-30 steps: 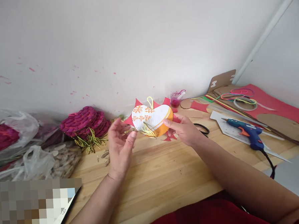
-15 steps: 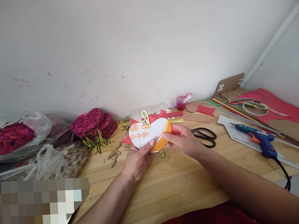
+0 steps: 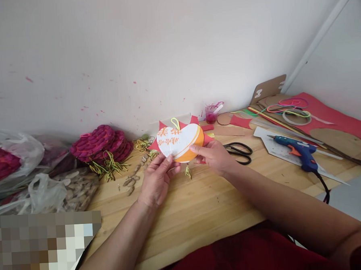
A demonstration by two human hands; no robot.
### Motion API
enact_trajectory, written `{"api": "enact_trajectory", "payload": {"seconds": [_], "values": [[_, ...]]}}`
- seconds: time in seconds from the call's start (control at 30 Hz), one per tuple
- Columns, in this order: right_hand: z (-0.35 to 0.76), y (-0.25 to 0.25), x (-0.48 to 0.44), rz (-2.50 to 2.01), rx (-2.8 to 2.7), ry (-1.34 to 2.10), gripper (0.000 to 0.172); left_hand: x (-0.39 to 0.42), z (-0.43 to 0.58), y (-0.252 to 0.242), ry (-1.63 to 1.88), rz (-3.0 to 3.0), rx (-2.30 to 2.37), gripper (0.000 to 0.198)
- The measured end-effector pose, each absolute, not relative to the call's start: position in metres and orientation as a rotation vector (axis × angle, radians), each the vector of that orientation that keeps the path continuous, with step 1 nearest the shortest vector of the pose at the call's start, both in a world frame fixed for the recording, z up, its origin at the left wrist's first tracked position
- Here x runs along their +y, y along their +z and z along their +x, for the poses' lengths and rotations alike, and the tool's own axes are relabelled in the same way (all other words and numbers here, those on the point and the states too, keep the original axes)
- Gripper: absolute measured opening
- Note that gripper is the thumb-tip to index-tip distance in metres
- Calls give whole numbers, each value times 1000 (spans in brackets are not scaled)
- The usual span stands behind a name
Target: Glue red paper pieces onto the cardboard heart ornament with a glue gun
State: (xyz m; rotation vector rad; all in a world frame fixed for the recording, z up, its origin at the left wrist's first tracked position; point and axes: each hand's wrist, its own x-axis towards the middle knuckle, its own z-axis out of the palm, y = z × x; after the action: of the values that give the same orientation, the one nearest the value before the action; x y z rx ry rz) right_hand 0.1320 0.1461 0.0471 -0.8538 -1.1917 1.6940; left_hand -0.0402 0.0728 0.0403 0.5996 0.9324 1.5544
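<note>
Both my hands hold a heart-shaped card ornament (image 3: 176, 145), white and orange with orange printed characters, above the wooden table. Red pointed paper edges (image 3: 194, 120) stick out around it. At its top stands a yellow cord loop (image 3: 175, 123), and a small yellow-green tassel (image 3: 188, 173) hangs below. My left hand (image 3: 158, 174) pinches the lower left edge, thumb on the front. My right hand (image 3: 210, 155) grips the right side, its thumb pressed on the orange part. Fingers behind the card are hidden. Close to my right hand lie black-handled scissors (image 3: 244, 147), their blades out of sight.
A blue glue gun (image 3: 302, 154) rests on white card at the right, near coloured cords (image 3: 288, 105) and red paper (image 3: 333, 115). Leftward are stacked magenta discs (image 3: 93, 143), scattered peanuts (image 3: 131, 182) and a plastic bag of shells (image 3: 80, 188). A pink-stained cup (image 3: 211, 114) stands by the wall.
The ornament has been raised and tilted slightly, and its tassel now hangs more in view below. My left hand has slid lower along its edge. The whole view has shifted a little.
</note>
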Motion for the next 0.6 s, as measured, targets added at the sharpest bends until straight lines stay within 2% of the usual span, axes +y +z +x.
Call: {"api": "enact_trajectory", "payload": {"seconds": [0.13, 0.37, 0.6], "values": [[133, 49, 147, -844, -1168, 1731, 42, 73, -42, 40, 1529, 614, 951, 33], [125, 46, 138, -823, -1260, 1847, 44, 72, -38, 40, 1563, 711, 1023, 39], [124, 47, 133, -852, -1426, 1793, 44, 67, -34, 43, 1588, 659, 951, 34]]}}
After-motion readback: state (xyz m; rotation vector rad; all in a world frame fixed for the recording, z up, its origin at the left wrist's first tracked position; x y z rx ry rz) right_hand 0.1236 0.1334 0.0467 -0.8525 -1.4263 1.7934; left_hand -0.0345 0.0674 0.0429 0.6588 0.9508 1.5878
